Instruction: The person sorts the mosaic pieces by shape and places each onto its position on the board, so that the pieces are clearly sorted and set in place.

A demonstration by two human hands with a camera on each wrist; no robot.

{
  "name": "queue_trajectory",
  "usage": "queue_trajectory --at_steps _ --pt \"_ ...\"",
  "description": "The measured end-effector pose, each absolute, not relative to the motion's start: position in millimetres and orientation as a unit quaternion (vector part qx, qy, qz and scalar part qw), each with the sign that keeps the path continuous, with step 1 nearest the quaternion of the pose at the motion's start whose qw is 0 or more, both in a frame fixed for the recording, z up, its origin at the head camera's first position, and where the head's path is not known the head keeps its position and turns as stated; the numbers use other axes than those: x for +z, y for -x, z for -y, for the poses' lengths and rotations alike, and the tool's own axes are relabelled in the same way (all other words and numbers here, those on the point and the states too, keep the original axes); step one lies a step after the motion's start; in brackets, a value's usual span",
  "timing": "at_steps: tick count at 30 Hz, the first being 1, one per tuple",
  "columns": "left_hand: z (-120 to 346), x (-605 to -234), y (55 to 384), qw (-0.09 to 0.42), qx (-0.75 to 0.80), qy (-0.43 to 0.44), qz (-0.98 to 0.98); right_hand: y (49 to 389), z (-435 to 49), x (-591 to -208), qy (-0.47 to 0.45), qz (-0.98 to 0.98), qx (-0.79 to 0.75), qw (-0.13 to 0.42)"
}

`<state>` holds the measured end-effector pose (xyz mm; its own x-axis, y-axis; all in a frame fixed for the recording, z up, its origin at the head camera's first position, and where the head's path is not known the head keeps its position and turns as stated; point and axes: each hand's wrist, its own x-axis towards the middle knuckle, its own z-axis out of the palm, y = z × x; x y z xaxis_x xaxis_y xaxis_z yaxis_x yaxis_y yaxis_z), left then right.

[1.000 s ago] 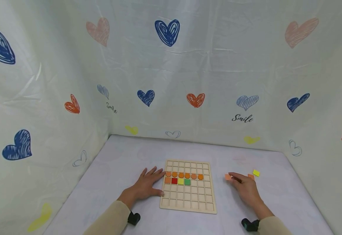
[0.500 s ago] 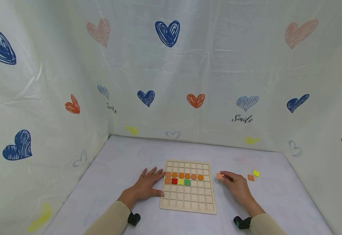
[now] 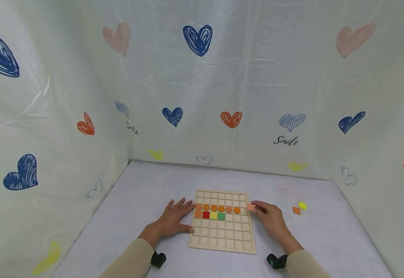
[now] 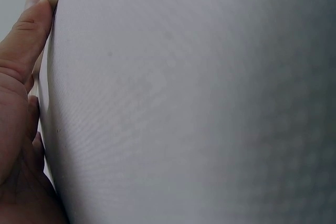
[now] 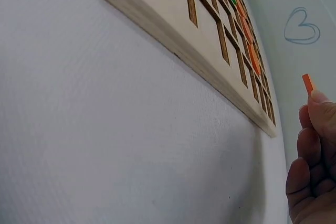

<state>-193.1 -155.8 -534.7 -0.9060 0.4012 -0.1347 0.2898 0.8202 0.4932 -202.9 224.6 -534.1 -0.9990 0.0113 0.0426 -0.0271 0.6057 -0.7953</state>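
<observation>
A wooden grid board [image 3: 222, 250] lies on the table. One of its rows holds orange round pieces [image 3: 221, 209]; the row below has an orange square [image 3: 198, 214], a red square [image 3: 206, 214], a yellow square [image 3: 213, 215] and a green square [image 3: 221, 216]. My left hand [image 3: 171, 219] rests with spread fingers at the board's left edge, thumb against its side in the left wrist view. Between thumb and fingertips my right hand [image 3: 272, 219] pinches a light orange square tile [image 3: 250, 207], which overlaps the board's right edge in the head view. The right wrist view shows this tile [image 5: 308, 83] edge-on.
To the right of the right hand lie a loose orange tile [image 3: 296, 210] and a yellow tile [image 3: 303, 205]. A white curtain [image 3: 202, 85] printed with hearts stands behind the table [image 3: 160, 177] and along its sides. Each wrist wears a black device.
My right hand has moved left, bringing the light orange tile from the open table to the board's right edge. The left hand has stayed in place.
</observation>
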Motion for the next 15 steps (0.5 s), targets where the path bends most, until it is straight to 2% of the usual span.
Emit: queue_trajectory --at_steps 15 --pt "155.9 -534.8 193.4 0.121 0.236 -0.180 -0.947 202.7 -205.2 -532.7 -0.021 0.891 0.452 0.023"
